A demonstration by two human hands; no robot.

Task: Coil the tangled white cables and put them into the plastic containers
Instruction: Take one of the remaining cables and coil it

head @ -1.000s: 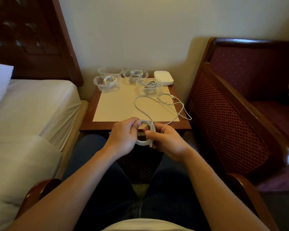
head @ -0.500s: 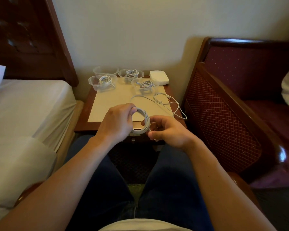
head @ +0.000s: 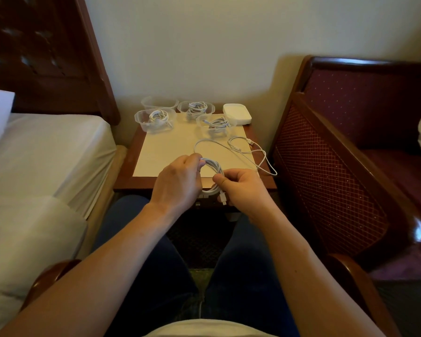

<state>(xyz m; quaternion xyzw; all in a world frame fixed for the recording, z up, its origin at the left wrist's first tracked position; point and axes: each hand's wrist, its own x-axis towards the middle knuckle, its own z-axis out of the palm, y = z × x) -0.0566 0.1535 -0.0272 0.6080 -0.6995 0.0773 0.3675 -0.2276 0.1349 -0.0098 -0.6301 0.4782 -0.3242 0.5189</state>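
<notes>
Holding a half-wound white cable (head: 213,175) between them, both hands are hovering over the near edge of the small wooden table (head: 125,178). The left hand (head: 178,183) is pinching the top of the coil with curled fingers; the right hand (head: 243,188) is gripping the coil's lower side, thumb on top, with a white plug sticking out just beneath it. The coil is looking like several tight loops stacked together. From the left hand the loose remainder is running forward in a wide arc, then trailing off to the right of the right hand, where it is drooping over the table's right edge. Beyond the hands, four clear plastic containers (head: 153,119) are sitting at the far side; three are holding coiled white cables, and the back left one is looking empty. A white box (head: 237,113) is sitting right of them. Between hands and containers, a pale sheet (head: 170,152) is lying flat and bare. A bed (head: 46,152) is flanking the left hand, an armchair (head: 338,154) the right.
</notes>
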